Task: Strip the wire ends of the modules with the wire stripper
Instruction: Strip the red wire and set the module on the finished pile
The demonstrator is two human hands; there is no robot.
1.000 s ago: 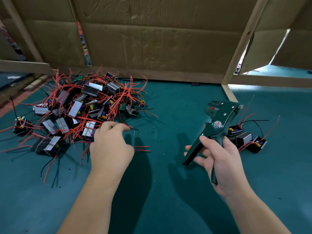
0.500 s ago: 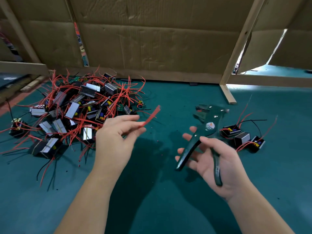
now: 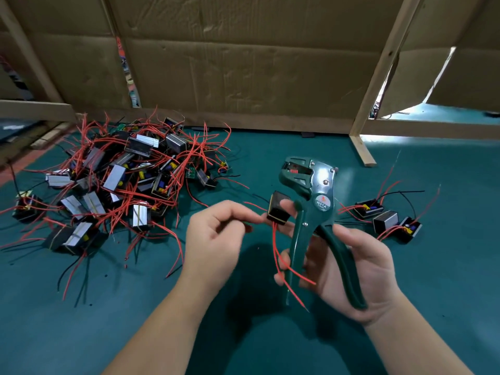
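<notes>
My right hand (image 3: pixel 351 269) holds the green wire stripper (image 3: pixel 311 201) upright by its handles, jaws pointing up and left. A small black module (image 3: pixel 278 212) hangs beside the stripper's left handle, touched by a right fingertip, with red wires (image 3: pixel 286 274) trailing down across my right palm. My left hand (image 3: pixel 216 239) pinches one of the module's red wires just left of it. A large pile of modules with red and black wires (image 3: pixel 113 180) lies on the green mat at the left.
Three modules (image 3: pixel 387 217) with loose wires lie on the mat right of the stripper. A cardboard wall (image 3: pixel 243 63) and wooden frame posts (image 3: pixel 362 150) close off the back. Green mat (image 3: pixel 270 347) stretches toward me.
My left hand has pulled a module out of the pile and brought it right to the stripper. My right hand has lifted the stripper and turned it more upright.
</notes>
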